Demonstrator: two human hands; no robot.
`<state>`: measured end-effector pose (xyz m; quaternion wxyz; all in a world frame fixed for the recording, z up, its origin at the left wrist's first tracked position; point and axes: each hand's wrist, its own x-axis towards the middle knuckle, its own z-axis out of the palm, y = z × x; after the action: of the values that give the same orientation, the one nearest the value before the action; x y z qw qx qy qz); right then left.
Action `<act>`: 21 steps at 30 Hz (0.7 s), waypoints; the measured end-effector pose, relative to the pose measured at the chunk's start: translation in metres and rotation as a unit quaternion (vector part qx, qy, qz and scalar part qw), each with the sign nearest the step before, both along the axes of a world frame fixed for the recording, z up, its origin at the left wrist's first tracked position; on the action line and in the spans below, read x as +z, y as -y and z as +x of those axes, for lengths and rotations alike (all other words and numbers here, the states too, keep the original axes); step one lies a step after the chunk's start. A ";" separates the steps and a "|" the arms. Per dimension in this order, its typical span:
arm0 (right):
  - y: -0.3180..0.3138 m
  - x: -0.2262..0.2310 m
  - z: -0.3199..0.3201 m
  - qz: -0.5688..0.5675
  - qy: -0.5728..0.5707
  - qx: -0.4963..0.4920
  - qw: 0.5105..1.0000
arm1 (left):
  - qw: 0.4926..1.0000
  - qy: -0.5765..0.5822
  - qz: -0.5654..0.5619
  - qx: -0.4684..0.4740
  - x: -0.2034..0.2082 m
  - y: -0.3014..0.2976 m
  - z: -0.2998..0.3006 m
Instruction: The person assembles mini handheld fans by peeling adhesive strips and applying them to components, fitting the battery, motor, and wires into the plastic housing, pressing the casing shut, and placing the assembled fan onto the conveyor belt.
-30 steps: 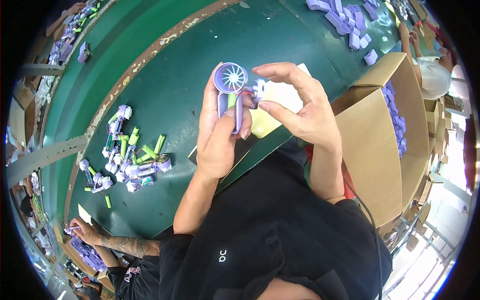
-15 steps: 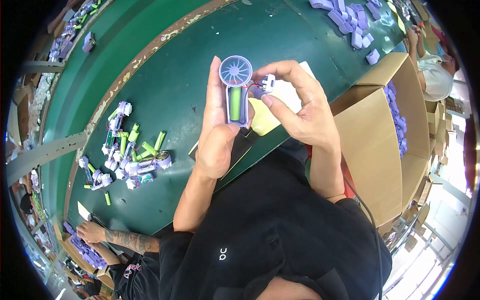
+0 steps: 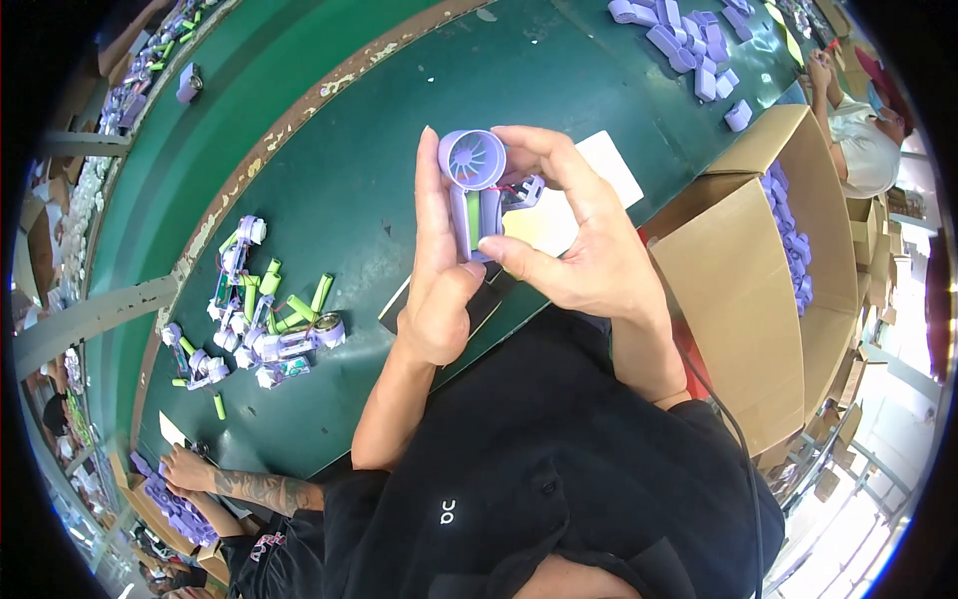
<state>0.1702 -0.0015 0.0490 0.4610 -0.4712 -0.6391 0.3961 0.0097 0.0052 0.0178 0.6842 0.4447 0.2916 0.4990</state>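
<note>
My left hand is closed along the left side of a purple handheld-fan housing, thumb at its lower end. Spokes show inside its round head. A green cylindrical battery lies in the open handle. My right hand grips the housing from the other side, thumb tip pressing near the bottom of the handle and fingertips at the round head. Within the curve of the right hand, a small white and purple part hangs beside the handle on thin red and dark wires.
Left on the green table lies a pile of wired fan assemblies with green batteries. Purple housings are heaped at the far right. A cardboard box stands to my right. A co-worker's tattooed forearm reaches in at lower left.
The fan head has tilted and its inside shows more. My right hand has moved from the small wired part onto the housing, its thumb now on the handle.
</note>
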 end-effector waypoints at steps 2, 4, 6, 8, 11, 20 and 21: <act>0.000 0.000 -0.004 0.043 0.033 -0.026 0.998 | 0.999 -0.034 0.027 0.013 -0.001 0.001 0.002; 0.000 0.002 -0.001 0.028 0.014 -0.012 0.999 | 0.999 -0.028 0.020 0.006 -0.003 -0.001 -0.002; 0.000 0.002 0.004 0.012 -0.005 0.003 1.000 | 1.000 0.018 -0.014 0.005 -0.013 -0.003 -0.006; -0.003 -0.003 0.015 -0.008 -0.022 0.011 1.000 | 0.998 0.047 -0.035 -0.027 -0.012 -0.004 -0.012; -0.009 -0.010 0.024 0.009 0.010 0.058 0.998 | 0.999 0.042 -0.024 -0.016 -0.008 0.000 -0.007; -0.003 -0.008 0.028 -0.004 -0.039 -0.004 0.999 | 0.993 0.078 -0.011 -0.085 -0.014 -0.003 -0.013; -0.004 -0.009 0.027 0.000 -0.055 -0.009 0.998 | 0.996 0.060 -0.005 -0.067 -0.014 -0.002 -0.012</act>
<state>0.1975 0.0026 0.0404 0.4993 -0.4539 -0.6086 0.4175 -0.0020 0.0071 0.0037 0.7348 0.4292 0.2222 0.4759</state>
